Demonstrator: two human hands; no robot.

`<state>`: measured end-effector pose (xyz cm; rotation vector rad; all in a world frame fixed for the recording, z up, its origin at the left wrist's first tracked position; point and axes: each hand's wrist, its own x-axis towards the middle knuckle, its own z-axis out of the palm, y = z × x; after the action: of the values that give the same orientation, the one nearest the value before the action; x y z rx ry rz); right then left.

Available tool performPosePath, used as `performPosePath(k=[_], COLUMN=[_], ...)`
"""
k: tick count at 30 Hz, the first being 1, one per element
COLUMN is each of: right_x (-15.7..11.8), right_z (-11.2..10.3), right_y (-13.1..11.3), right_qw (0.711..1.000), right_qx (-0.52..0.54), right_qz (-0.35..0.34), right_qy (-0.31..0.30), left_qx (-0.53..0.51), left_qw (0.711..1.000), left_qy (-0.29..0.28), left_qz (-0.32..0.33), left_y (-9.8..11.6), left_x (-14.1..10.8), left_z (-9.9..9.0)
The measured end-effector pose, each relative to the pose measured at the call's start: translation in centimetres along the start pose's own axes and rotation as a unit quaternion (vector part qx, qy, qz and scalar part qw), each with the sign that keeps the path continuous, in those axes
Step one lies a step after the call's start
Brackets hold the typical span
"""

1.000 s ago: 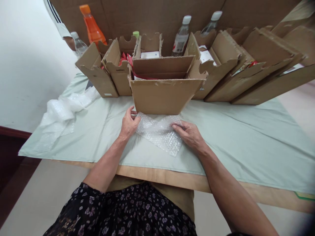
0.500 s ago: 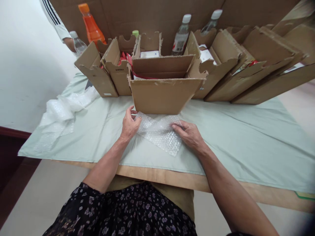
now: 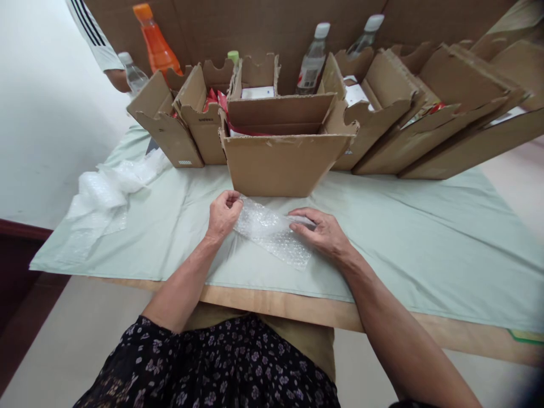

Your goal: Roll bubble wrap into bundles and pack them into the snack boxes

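Note:
A piece of clear bubble wrap (image 3: 272, 229), partly folded over, lies on the cloth in front of the nearest cardboard box (image 3: 284, 164). At its upper left corner, my left hand (image 3: 223, 215) pinches the film with curled fingers. My right hand (image 3: 321, 229) has the right end between thumb and fingers, which are loosely bent around it. The lower corner of the sheet points toward me and rests flat. Red packaging shows inside the nearest box, mostly hidden by its front wall.
More bubble wrap (image 3: 102, 195) lies crumpled at the left. Behind the nearest box stand several other open cardboard boxes (image 3: 378, 124). An orange bottle (image 3: 159, 48) and clear bottles (image 3: 313, 59) rise at the back. Another person's arm (image 3: 117, 79) reaches in at upper left. The green cloth (image 3: 408, 249) covers the table.
My left fingers have closed on the wrap's corner. The wrap's upper edge has come down and lies more folded. My right fingers have lifted and spread slightly around its right end.

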<state>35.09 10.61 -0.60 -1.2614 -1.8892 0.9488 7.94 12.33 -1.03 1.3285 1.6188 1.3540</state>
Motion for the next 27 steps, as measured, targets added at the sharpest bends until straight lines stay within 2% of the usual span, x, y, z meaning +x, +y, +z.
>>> performPosePath(k=[6,12,21,24,27], right_x=[0.1,0.2,0.5,0.6,0.6], right_z=[0.5,0.3,-0.3,-0.4,-0.4], right_y=[0.0,0.0,0.0,0.1,0.1], right_qw=[0.998,0.997,0.981,0.975,0.974], right_qx=[-0.03,0.048,0.129,0.147,0.144], right_qz=[-0.05,0.025,0.066,0.081,0.091], right_qy=[0.012,0.056,0.126,0.144,0.151], left_qx=[-0.003,-0.001,-0.007,-0.04,-0.054], left_qw=[1.0,0.999,0.998,0.995,0.987], left_qy=[-0.021,-0.03,-0.06,-0.091,-0.152], left_qz=[-0.003,-0.012,-0.004,-0.011,-0.013], left_y=[0.3,0.3,1.1,1.1,1.4], left_x=[-0.4,-0.4,-0.3,0.0,0.1], left_z=[0.3,0.2,-0.8,-1.3,-1.7])
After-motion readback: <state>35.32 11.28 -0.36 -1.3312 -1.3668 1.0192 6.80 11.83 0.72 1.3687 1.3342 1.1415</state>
